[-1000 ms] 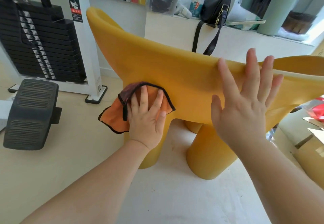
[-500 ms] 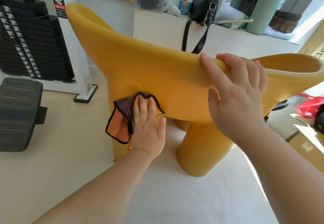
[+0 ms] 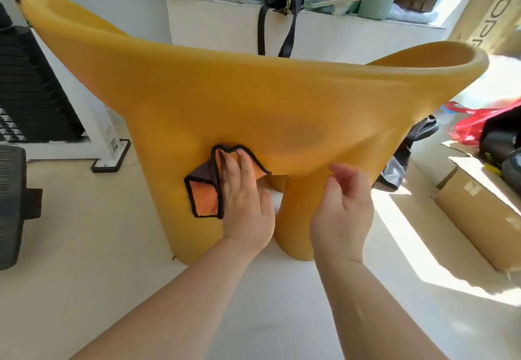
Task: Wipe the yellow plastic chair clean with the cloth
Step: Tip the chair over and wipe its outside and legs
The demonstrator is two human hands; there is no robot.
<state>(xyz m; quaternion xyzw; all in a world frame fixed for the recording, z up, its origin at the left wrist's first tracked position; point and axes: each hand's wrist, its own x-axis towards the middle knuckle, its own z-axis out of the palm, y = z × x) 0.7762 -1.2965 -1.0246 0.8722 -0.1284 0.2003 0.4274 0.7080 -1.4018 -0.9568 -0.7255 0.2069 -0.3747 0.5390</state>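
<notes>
The orange cloth (image 3: 205,197) sits lower on the yellow chair (image 3: 225,97) than a moment ago, where shell meets leg, pressed flat under the left hand (image 3: 248,215), fingers straight. The right hand (image 3: 342,213) has let go of the rim and hangs before the other leg, fingers loosely curled, holding nothing.

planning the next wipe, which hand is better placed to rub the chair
Left: the left hand already presses the cloth flat against the chair, while the right hand holds nothing.
</notes>
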